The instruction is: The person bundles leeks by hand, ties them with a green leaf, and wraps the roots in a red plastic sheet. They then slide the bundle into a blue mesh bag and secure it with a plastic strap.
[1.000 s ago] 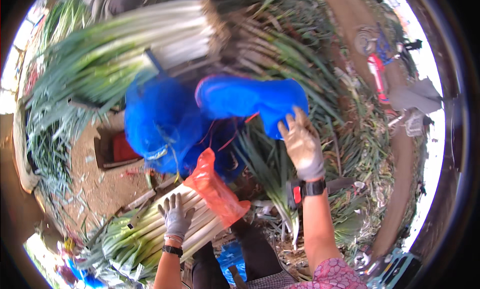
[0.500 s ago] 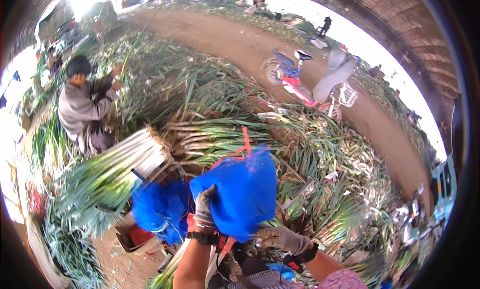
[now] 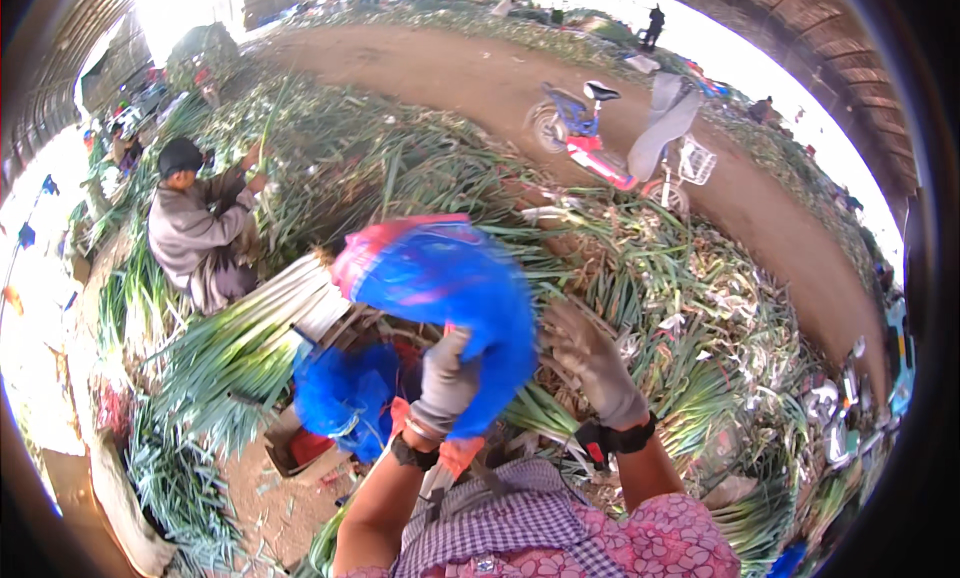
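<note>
My left hand (image 3: 447, 383), in a grey work glove, grips a blue mesh bag (image 3: 485, 288) with a pinkish-red end. The bag is bunched and blurred by motion, hanging over a layer of green onions. My right hand (image 3: 592, 363), gloved as well, is raised just right of the bag with its fingers apart and nothing in them. Below and left of the bag lies more blue netting (image 3: 345, 393) in a heap. Beside it a large bundle of long green onions (image 3: 265, 323) rests with white stems towards the bag.
A person (image 3: 205, 223) in a cap sits at the left handling a long stalk. Loose green onions and leaf scraps (image 3: 690, 308) cover much of the ground. A cardboard box (image 3: 300, 448) stands at the lower left. Beyond, a blue-and-red electric bike (image 3: 600, 158) stands on the dirt path (image 3: 420, 68).
The blue bag has swung up and to the left, showing its pinkish-red end. My right hand has risen from below the bag to its right side. My view has shifted slightly.
</note>
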Motion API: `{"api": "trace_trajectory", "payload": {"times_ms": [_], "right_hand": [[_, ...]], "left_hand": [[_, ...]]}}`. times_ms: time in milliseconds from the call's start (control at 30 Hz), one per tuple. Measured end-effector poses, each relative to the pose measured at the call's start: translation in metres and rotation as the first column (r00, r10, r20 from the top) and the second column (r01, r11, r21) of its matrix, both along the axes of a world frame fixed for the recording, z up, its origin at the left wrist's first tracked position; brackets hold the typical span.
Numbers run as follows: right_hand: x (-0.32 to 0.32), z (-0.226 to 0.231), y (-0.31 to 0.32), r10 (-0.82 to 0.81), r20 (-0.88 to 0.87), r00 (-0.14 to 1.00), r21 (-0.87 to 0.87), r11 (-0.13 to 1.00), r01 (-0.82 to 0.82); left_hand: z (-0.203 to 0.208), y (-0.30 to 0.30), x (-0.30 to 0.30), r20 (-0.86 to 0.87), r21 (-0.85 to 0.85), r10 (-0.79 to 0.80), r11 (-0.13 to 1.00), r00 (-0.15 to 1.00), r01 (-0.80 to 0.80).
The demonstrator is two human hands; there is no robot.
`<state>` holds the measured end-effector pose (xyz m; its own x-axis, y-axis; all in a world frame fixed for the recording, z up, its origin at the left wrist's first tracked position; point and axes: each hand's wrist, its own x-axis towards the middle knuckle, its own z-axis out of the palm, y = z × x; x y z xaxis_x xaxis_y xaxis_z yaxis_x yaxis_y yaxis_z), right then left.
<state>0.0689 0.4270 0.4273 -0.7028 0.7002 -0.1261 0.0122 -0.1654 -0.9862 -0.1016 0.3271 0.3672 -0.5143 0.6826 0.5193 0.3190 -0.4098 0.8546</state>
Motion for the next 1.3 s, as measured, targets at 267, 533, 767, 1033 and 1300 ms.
{"api": "trace_trajectory", "payload": {"times_ms": [267,533,767,1033,1300], "right_hand": [[-0.044,-0.061,0.016,-0.045,-0.109,0.993,-0.269,0.963,0.014],[-0.034,-0.060,0.019,0.169,-0.234,0.957,-0.252,0.941,-0.228],[-0.063,-0.092,-0.009,0.424,0.013,0.906,0.078,0.903,-0.423],[-0.048,-0.048,-0.065,0.062,0.174,0.983,0.383,0.915,-0.126],[-0.054,-0.087,-0.091,0.231,0.056,0.971,-0.294,0.933,-0.206]], "left_hand": [[-0.026,-0.025,0.023,-0.624,-0.401,-0.121,0.897,0.772,-0.183],[-0.017,-0.120,-0.045,0.402,-0.256,0.494,0.869,0.771,-0.423],[-0.003,-0.079,0.004,0.586,-0.451,0.067,0.855,0.807,0.256],[-0.045,-0.091,0.017,0.803,-0.273,0.252,0.961,0.540,-0.042],[-0.051,-0.119,0.007,0.896,-0.142,0.107,0.989,0.432,0.050]]}}
